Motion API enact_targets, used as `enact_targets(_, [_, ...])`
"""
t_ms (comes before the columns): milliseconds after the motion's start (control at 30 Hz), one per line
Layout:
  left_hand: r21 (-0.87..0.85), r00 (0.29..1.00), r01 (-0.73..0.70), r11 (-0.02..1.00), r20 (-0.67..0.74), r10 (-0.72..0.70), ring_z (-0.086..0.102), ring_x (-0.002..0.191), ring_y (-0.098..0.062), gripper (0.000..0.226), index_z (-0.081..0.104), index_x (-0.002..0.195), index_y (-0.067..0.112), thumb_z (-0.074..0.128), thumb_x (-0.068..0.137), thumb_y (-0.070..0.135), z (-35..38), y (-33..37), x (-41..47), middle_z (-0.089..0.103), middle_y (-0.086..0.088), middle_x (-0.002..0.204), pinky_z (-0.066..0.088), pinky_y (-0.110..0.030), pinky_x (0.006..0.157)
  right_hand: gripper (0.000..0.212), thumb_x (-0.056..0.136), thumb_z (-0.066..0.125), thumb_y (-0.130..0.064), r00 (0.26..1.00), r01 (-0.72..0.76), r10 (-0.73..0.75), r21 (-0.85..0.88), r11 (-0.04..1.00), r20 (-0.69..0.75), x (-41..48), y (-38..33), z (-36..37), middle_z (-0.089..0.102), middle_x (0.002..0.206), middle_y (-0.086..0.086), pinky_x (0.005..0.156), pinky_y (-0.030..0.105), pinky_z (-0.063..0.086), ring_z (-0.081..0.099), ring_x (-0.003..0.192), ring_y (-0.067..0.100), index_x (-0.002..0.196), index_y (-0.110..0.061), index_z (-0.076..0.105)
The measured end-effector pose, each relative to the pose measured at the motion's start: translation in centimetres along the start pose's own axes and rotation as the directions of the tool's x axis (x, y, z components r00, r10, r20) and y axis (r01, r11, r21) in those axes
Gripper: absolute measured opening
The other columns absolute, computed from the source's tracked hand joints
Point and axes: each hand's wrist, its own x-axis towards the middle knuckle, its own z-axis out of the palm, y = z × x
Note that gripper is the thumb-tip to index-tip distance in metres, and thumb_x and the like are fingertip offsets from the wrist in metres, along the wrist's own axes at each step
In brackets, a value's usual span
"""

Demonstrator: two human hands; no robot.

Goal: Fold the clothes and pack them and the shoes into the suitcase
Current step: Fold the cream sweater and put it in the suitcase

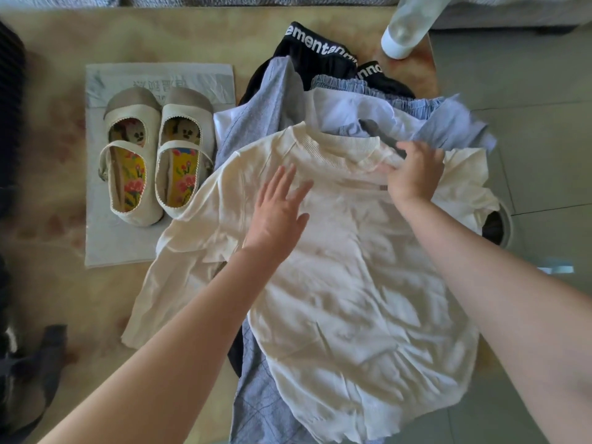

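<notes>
The cream T-shirt (352, 299) lies mid-frame on a clothes pile (275, 91), collar up-frame, hem toward the bottom. The left hand (278, 213) rests flat on it with straight fingers. The right hand (413, 174) fingers pinch fabric by the collar. At left the shoes (179, 155), toes up-frame, sit on a printed bag (192, 78) on the beige marbled worktop (192, 33). Grey floor tiles (528, 107) show at right. A black waistband (320, 43) reads "ementan".

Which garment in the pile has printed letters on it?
The black garment at the far end: its waistband carries white letters. The cream shirt and blue garments show none.
</notes>
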Motion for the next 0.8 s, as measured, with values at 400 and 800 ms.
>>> enact_targets(400, [0.305,0.988,0.103,0.947,0.079,-0.133,-0.022,0.145,-0.025,0.081,-0.009,0.151,0.032,0.044,0.093,0.054,0.3,-2.3,5.7,-0.020,-0.007,0.158,-0.012,-0.057,0.112,0.016,0.089,0.059,-0.030,0.971,0.086,-0.068,0.069,0.994,-0.228,6.0,-0.6,-2.2,0.059,0.109,0.007,0.078,0.034,0.036,0.052,0.103,0.028,0.097,-0.019,0.068])
enact_targets(800, [0.317,0.993,0.111,0.942,-0.074,-0.092,-0.018,0.146,-0.026,0.077,0.000,0.153,0.017,0.043,0.096,0.044,1.0,-0.5,4.3,-0.014,-0.012,0.159,-0.014,-0.053,0.114,0.065,0.097,0.047,-0.015,0.957,0.288,-0.291,0.102,0.952,0.009,1.9,0.0,1.9,0.011,0.160,0.010,0.120,0.043,0.006,0.009,0.148,0.025,0.153,-0.010,0.015])
